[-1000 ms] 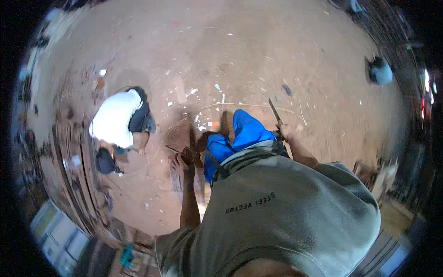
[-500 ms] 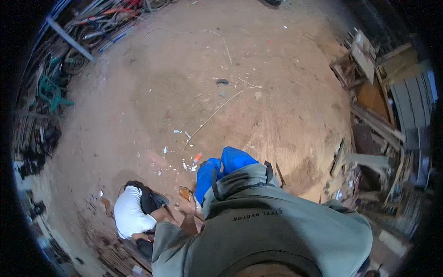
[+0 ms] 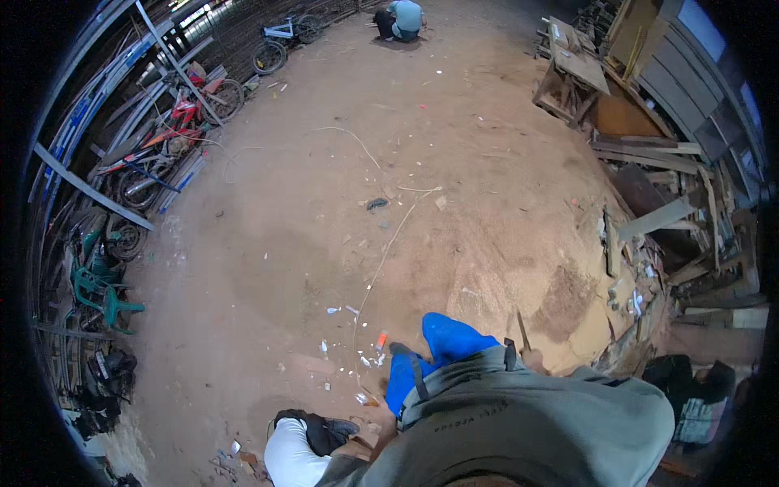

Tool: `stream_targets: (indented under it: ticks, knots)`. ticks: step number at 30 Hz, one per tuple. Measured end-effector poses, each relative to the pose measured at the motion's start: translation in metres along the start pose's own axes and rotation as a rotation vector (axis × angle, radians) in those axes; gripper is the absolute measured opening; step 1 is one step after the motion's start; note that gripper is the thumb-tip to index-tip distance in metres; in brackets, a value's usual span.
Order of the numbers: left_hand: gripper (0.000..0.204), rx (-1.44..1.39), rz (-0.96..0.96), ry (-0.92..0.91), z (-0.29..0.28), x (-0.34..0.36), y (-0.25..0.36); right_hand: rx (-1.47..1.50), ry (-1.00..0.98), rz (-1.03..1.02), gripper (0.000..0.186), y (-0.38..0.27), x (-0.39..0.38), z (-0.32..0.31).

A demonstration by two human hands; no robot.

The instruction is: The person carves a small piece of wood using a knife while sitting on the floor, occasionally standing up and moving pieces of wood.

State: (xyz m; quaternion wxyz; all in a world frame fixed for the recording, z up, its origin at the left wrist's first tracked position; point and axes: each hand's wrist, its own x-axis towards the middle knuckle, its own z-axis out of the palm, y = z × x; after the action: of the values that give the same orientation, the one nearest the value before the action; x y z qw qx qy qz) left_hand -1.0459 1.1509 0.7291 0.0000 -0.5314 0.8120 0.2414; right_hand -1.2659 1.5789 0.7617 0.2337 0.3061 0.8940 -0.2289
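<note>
My left hand (image 3: 377,427) is low beside my blue-clad left leg, partly covered by my sleeve. Its fingers seem closed on a small amber-brown flat piece (image 3: 371,401), of which only a sliver shows. On the other side of my body, my right hand (image 3: 533,359) grips a narrow, pointed, blade-like tool (image 3: 522,331) that sticks up away from me; its exact kind is unclear. A small orange-and-white piece (image 3: 381,341) lies on the dirt floor in front of my left knee, among white scraps (image 3: 365,361).
At my left crouches a person in a white shirt (image 3: 294,456); another person (image 3: 403,18) squats far ahead. A pale cord (image 3: 379,272) crosses the floor. Motorbikes (image 3: 182,114), metal bars and a green chair (image 3: 101,296) line the left; timber and a wooden table (image 3: 578,61) stand right.
My view has tilted up and shifted left, bringing the far person and a bicycle into sight. My right hand and its tool now show more; the amber-brown piece shows less.
</note>
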Motion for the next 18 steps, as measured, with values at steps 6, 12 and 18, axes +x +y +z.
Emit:
stream_targets:
  ticks: [6,12,18]
  knots:
    - [0.068,-0.02,-0.004,-0.036,-0.004,0.012,-0.008,0.282,0.015,-0.412,0.038,-0.137,-0.087,-0.068]
    - [0.066,-0.037,0.012,-0.05,0.004,0.016,-0.007,0.202,0.236,-0.53,0.031,-0.073,-0.089,-0.051]
    - [0.064,-0.004,0.051,-0.023,0.02,-0.004,-0.019,0.06,0.33,-0.197,0.04,0.013,-0.083,-0.056]
